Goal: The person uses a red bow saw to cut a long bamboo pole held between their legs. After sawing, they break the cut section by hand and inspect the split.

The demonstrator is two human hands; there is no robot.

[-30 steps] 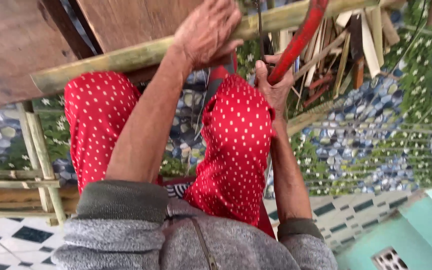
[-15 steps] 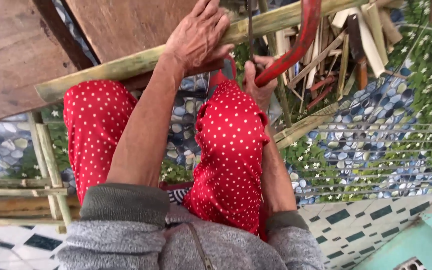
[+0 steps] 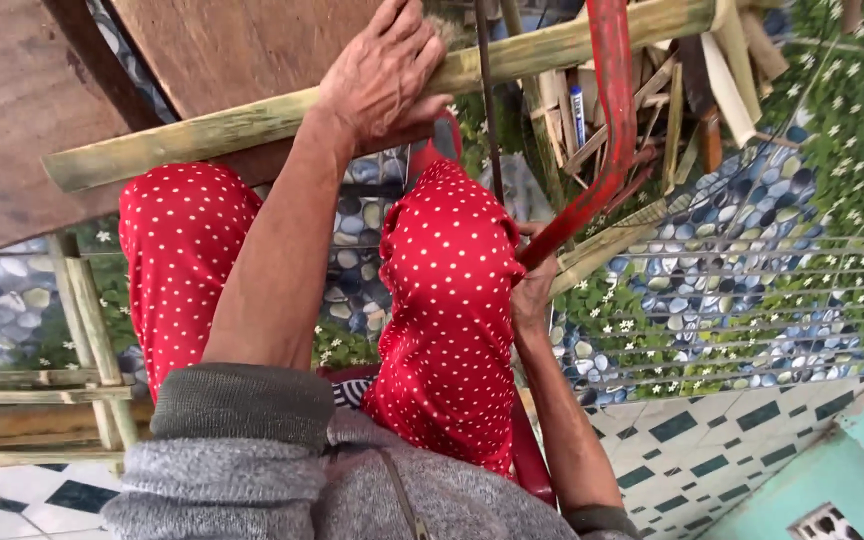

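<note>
A person in red dotted trousers (image 3: 182,260) and a grey jumper (image 3: 252,480) sits over a long bamboo pole (image 3: 202,135), the left hand (image 3: 382,75) spread flat on top of it, fingers apart and pressing down rather than wrapped round. Just right of that grip, a thin dark blade (image 3: 487,110) runs straight down across the pole. Further right, the right hand (image 3: 532,290) is closed on the lower end of a red saw frame (image 3: 607,130), which curves up past the pole. Over the last second the right hand has dropped below the knee and the frame has drawn down with it, while the left hand has held its place on the pole: by that sign a saw stroke is in progress, with the pole pinned steady. Split bamboo offcuts (image 3: 672,110) lie beyond the frame.
</note>
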